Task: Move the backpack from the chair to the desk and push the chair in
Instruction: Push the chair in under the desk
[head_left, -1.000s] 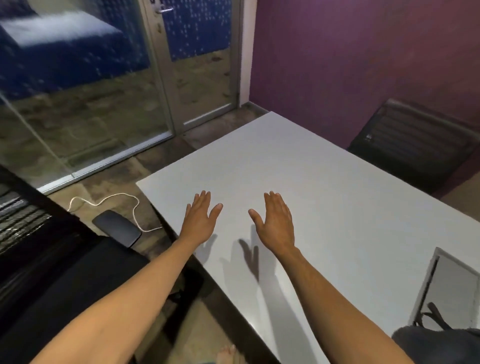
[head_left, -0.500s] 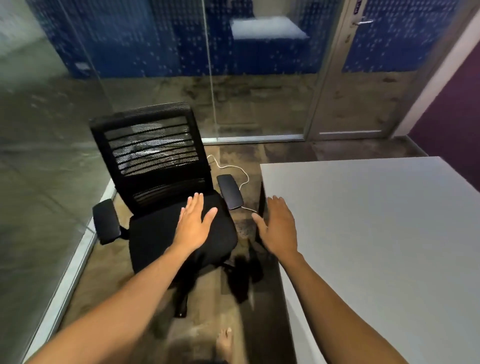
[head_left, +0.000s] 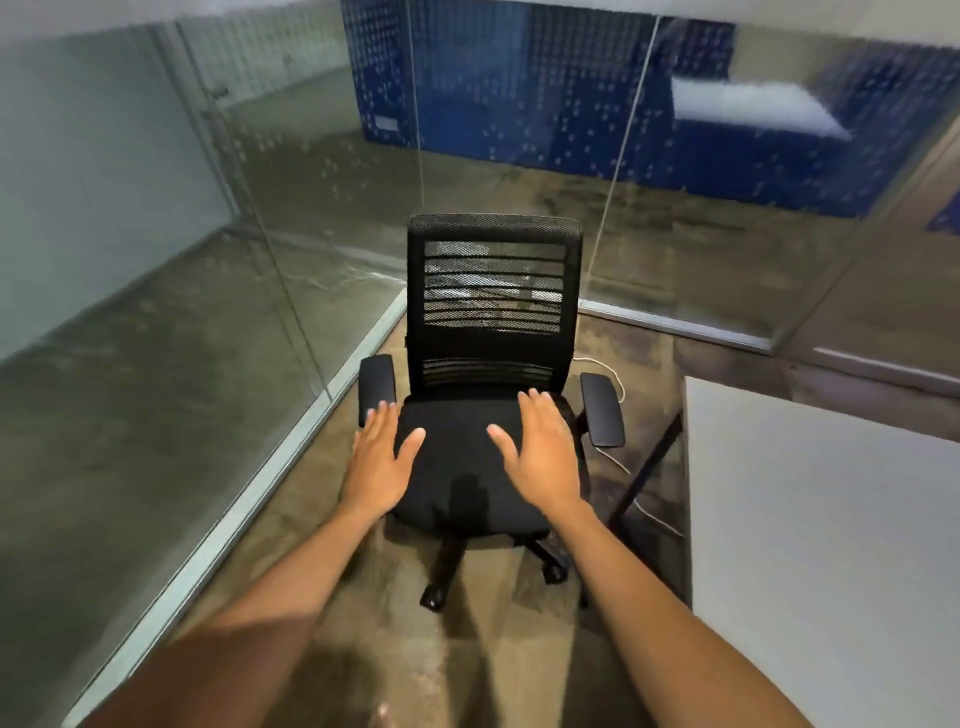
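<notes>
view swung to centre the chair (head_left: 493, 364), left hand (head_left: 382, 462), right hand (head_left: 543, 457), fingers spread, empty

Black mesh-backed chair (head_left: 492, 312), matt desk (head_left: 821, 545)

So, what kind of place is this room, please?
Most likely a small office or meeting room: a black mesh-backed swivel chair with armrests, a plain white desk beside it, and floor-to-ceiling glass partition walls around them.
</notes>
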